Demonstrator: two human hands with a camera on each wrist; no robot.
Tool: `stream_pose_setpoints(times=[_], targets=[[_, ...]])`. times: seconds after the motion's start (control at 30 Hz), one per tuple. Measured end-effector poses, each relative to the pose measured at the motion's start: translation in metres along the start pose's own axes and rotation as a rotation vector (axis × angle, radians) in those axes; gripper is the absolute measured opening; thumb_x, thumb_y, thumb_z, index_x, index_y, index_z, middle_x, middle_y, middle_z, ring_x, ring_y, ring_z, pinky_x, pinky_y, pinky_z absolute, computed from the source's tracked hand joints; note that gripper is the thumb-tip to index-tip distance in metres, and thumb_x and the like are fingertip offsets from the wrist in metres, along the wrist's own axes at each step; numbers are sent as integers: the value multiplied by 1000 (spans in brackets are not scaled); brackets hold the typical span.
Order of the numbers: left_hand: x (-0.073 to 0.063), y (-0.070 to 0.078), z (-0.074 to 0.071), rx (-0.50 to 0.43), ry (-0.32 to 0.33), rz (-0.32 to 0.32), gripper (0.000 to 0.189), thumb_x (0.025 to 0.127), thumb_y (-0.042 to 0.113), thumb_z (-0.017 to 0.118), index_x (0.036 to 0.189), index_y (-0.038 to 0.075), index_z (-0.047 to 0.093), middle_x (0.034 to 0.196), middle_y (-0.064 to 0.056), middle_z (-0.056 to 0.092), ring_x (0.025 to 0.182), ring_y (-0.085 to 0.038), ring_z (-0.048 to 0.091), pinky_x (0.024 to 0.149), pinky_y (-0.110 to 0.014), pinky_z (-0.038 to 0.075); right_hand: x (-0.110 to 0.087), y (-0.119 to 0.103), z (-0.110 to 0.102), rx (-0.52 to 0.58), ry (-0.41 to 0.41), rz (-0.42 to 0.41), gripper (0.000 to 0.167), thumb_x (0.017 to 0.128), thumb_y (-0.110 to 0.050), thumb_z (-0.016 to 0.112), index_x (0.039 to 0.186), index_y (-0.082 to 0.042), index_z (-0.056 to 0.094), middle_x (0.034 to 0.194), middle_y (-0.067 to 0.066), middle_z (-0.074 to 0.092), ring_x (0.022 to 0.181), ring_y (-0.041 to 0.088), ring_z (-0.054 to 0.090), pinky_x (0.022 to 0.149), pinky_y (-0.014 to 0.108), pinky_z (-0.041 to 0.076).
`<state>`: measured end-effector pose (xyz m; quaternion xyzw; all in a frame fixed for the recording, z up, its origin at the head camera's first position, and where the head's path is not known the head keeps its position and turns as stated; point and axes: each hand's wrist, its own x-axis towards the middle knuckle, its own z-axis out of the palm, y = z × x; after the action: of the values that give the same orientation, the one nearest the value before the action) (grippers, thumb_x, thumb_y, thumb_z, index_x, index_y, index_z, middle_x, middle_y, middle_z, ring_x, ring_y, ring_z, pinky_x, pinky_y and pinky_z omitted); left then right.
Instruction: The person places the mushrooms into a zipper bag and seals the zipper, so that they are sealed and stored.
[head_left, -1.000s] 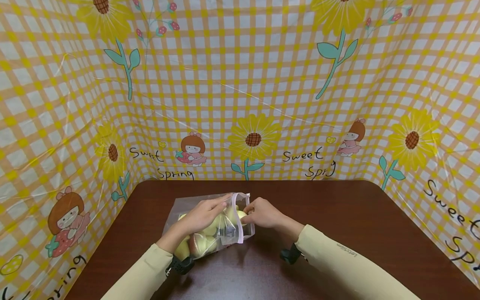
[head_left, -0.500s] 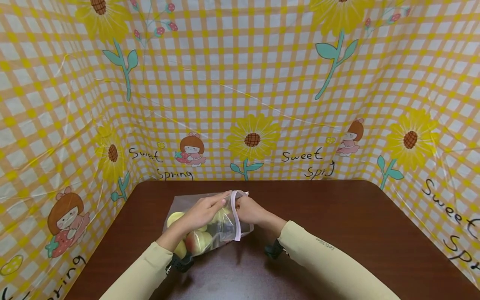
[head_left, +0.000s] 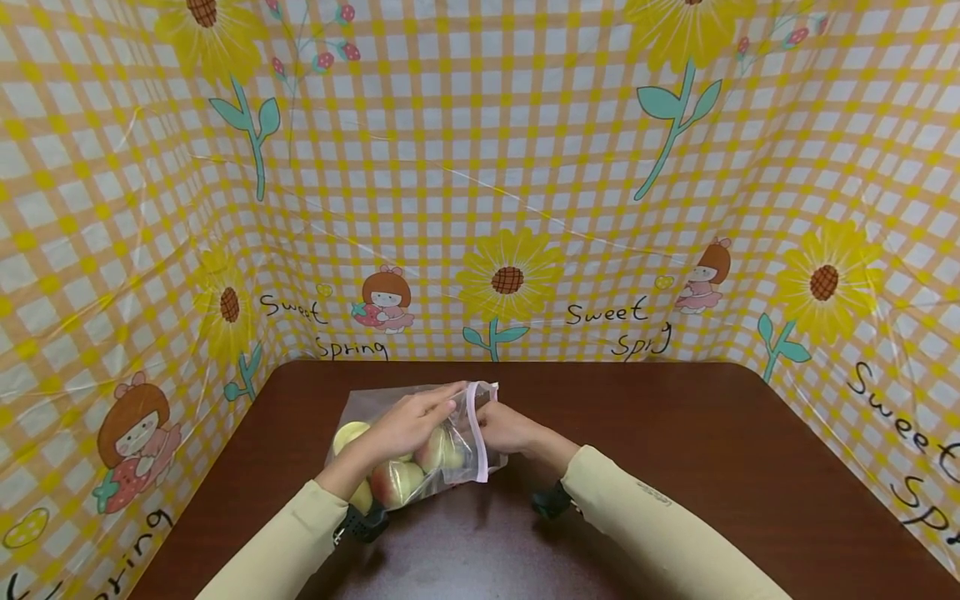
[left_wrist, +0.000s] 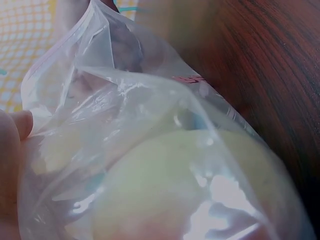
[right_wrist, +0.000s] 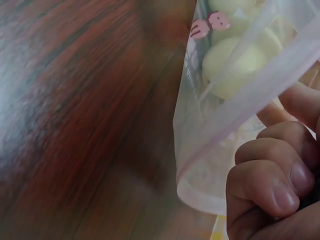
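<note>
A clear zip bag [head_left: 366, 403] with a pale pink zip strip [head_left: 477, 450] lies on its side, its mouth to the right. Inside are several pale yellow fruits [head_left: 397, 483], some blushed red like peaches. My left hand [head_left: 408, 423] rests flat on top of the bag, fingers straight. My right hand [head_left: 512, 429] reaches into the mouth. In the right wrist view its outer fingers [right_wrist: 265, 185] are curled, while other fingertips are hidden behind the rim near a round fruit [right_wrist: 230, 70]. Through the film in the left wrist view, a large fruit [left_wrist: 160, 180] shows.
The bag lies on a dark brown wooden table [head_left: 660, 433]. A yellow checked cloth [head_left: 420, 192] with sunflowers stands as walls at the back and both sides. Each wrist wears a dark strap-on device [head_left: 551, 502].
My right hand has moved left into the bag's mouth, where it pinched a pale fruit one second ago. Fruits inside have shifted; a blushed one now shows right of centre. My left hand stays put.
</note>
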<state>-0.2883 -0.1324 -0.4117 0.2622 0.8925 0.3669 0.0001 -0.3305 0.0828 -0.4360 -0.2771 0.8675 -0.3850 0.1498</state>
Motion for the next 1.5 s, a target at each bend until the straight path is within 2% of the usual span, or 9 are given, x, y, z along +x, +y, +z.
stream_pose_setpoints(times=[0.07, 0.13, 0.23, 0.33, 0.47, 0.83, 1.1, 1.27, 1.5], targets=[[0, 0, 1, 21, -3, 0, 50, 109, 43, 40, 155, 24, 41, 157, 4, 44, 140, -20, 46, 116, -49, 37, -3, 3, -4, -16, -17, -12, 23, 97, -8, 61, 82, -5, 77, 54, -8, 42, 45, 5, 34, 46, 21, 32], [1, 0, 2, 39, -11, -5, 51, 109, 45, 39, 156, 25, 40, 158, 3, 42, 122, -24, 60, 112, -49, 41, -8, 6, -8, -12, -30, -10, 21, 96, -5, 59, 88, -5, 79, 52, -8, 41, 43, 5, 31, 44, 20, 31], [2, 1, 4, 77, -22, -8, 53, 108, 48, 39, 156, 27, 40, 159, 1, 41, 99, -26, 64, 107, -49, 43, -16, 11, -16, 20, -30, 32, 18, 96, -9, 62, 99, -7, 80, 51, -7, 41, 39, 4, 26, 41, 20, 28], [3, 1, 6, 144, -32, 0, 53, 107, 47, 42, 156, 26, 40, 159, -2, 42, 115, -31, 64, 111, -54, 40, -24, 15, -25, 44, 9, 87, 19, 97, -20, 67, 103, -9, 80, 50, -7, 38, 38, 5, 23, 39, 20, 26], [5, 2, 10, 240, -40, 21, 57, 105, 47, 48, 156, 23, 40, 156, -7, 46, 144, -34, 42, 114, -65, 31, -30, 20, -34, 33, 103, 154, 22, 96, -24, 67, 94, -7, 81, 51, -9, 34, 40, 8, 22, 40, 22, 23], [8, 3, 24, 438, -96, 1, 70, 97, 59, 56, 157, 26, 38, 157, -13, 44, 147, -40, 36, 110, -78, 18, -27, 31, -46, 35, 297, 320, 35, 98, -38, 64, 94, -6, 79, 60, -4, 41, 41, 11, 28, 41, 24, 26], [8, 5, 33, 558, -128, -9, 75, 92, 66, 57, 157, 33, 37, 159, -11, 41, 151, -37, 28, 111, -77, 16, -17, 42, -48, 42, 320, 340, 38, 98, -38, 64, 101, -3, 78, 55, -5, 37, 44, 11, 31, 45, 24, 29], [8, 6, 35, 624, -140, -2, 76, 91, 68, 56, 156, 33, 39, 159, -11, 41, 151, -36, 29, 111, -76, 18, -7, 50, -47, 38, 330, 374, 39, 98, -38, 64, 93, -1, 76, 52, -6, 31, 43, 10, 29, 44, 24, 27], [20, 14, 29, 609, -150, -24, 72, 93, 69, 53, 153, 29, 46, 155, -10, 47, 147, -34, 38, 113, -74, 20, 4, 56, -45, 79, 340, 420, 42, 97, -37, 65, 79, 0, 71, 52, -6, 30, 43, 11, 29, 42, 24, 29]])
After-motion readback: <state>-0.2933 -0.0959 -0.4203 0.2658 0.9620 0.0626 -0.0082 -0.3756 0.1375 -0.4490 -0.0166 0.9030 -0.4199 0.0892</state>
